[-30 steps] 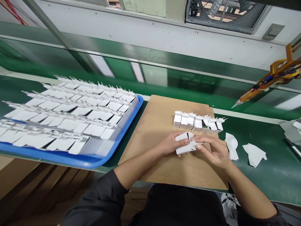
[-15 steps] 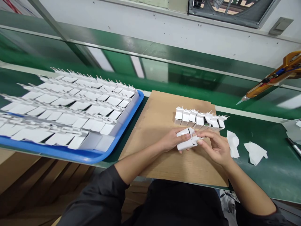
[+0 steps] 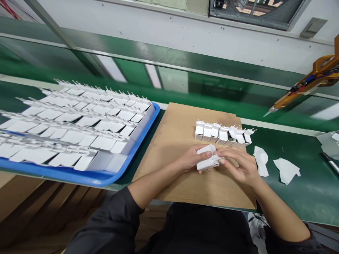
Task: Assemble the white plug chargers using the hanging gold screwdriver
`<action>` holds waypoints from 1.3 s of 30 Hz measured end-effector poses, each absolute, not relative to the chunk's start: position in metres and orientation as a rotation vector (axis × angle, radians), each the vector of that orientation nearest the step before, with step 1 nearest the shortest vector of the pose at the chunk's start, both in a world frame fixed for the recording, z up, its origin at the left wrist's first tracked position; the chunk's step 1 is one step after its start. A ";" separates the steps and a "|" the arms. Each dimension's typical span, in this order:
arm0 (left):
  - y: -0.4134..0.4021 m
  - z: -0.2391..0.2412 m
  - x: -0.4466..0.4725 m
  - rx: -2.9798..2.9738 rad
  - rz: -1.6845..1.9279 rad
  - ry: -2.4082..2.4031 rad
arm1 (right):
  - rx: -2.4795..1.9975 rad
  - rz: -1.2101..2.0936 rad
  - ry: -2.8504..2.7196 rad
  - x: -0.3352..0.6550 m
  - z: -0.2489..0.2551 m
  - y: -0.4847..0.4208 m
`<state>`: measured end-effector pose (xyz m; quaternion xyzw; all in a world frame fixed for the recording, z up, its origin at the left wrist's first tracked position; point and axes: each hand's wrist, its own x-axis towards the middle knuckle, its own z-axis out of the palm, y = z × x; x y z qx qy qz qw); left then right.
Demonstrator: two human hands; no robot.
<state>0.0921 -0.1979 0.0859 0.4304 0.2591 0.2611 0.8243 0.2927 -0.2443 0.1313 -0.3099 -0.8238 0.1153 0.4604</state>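
A white charger (image 3: 208,162) is gripped in my left hand (image 3: 192,158), thumb across its top and fingertips showing underneath. My right hand (image 3: 242,165) pinches the plug end of this same charger, its fingers curled over that side; the prongs are hidden. Just beyond my hands, a row of several white chargers (image 3: 214,132) stands on a brown cardboard sheet (image 3: 169,141). Their plug-bearing lids face up, and some sit tilted or partly off, with a bit of green inside one.
To the left, a blue tray (image 3: 124,169) holds many similar white chargers in rows. White scraps (image 3: 286,170) and a dark marker (image 3: 330,162) lie at right on the green table (image 3: 315,197). An orange glue gun (image 3: 299,90) hangs at upper right, nozzle down.
The gap between the held charger's lid and body looks narrower as my fingers press there. My right fingers lie flatter over the plug end. The whole view has shifted slightly.
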 end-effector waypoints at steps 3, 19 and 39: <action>-0.199 0.086 0.092 0.912 0.569 0.561 | -0.734 0.254 -2.042 0.291 0.133 -0.245; -0.203 0.089 0.090 0.888 0.676 0.555 | -0.767 0.247 -2.059 0.288 0.133 -0.247; -0.207 0.091 0.098 0.608 0.732 0.541 | -0.826 0.425 -2.018 0.276 0.110 -0.241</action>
